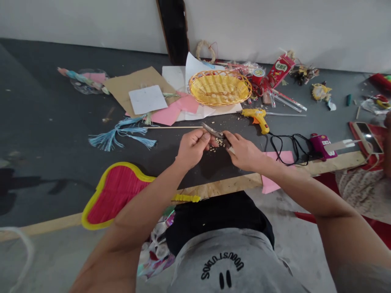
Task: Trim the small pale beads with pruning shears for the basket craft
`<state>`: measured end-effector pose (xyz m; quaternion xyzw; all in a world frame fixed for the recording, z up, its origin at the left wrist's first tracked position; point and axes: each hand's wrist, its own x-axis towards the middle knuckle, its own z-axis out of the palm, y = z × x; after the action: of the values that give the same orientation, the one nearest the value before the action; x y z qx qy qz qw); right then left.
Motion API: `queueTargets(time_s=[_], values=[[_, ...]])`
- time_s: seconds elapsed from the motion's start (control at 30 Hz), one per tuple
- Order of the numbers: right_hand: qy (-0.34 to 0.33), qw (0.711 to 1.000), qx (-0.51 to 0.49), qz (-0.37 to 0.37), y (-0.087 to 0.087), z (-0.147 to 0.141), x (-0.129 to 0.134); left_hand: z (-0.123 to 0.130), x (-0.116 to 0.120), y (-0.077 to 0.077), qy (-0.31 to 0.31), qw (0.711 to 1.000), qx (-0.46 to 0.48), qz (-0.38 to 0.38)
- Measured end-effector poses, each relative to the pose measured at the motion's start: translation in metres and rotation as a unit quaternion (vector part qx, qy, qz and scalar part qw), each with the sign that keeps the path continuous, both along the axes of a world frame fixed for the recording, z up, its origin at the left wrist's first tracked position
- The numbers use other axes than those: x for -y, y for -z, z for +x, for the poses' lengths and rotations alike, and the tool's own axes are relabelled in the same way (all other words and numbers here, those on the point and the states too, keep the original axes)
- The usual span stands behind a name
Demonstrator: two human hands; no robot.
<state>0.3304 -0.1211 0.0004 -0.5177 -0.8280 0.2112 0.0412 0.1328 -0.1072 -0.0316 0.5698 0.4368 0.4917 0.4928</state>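
Observation:
My left hand [193, 147] is closed, thumb pressed on the fingers, at the right end of a thin pale stick [174, 127]. The stick runs left toward blue tassels [122, 132] lying on the table. My right hand [244, 151] is closed around the handles of metal shears [213, 130]; their curved jaws point left and reach over my left fingertips. Whether the jaws touch the stick I cannot tell. Small pale cut pieces [218, 143] lie scattered beneath and between my hands.
A yellow wicker basket [220, 87] stands on papers behind my hands. To the right lie a yellow glue gun [255, 118] and its black cord [293, 142]. A red fan shape with yellow edging [122, 191] overhangs the front edge. Another person's arm [387, 142] shows at far right.

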Motion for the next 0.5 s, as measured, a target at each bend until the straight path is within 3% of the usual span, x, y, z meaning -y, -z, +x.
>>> queueTargets(time_s=[0.13, 0.27, 0.5], values=[[0.006, 1.0, -0.012, 0.007, -0.004, -0.003, 0.0, -0.006, 0.0, -0.005, -0.004, 1.0, 0.014, 0.004], [0.002, 1.0, 0.001, 0.012, -0.014, 0.015, -0.008, -0.009, 0.0, -0.009, 0.028, 0.999, -0.012, 0.014], [0.066, 0.993, -0.091, -0.042, -0.011, 0.046, 0.009, -0.006, -0.005, 0.0, -0.008, 0.999, 0.034, -0.032]])
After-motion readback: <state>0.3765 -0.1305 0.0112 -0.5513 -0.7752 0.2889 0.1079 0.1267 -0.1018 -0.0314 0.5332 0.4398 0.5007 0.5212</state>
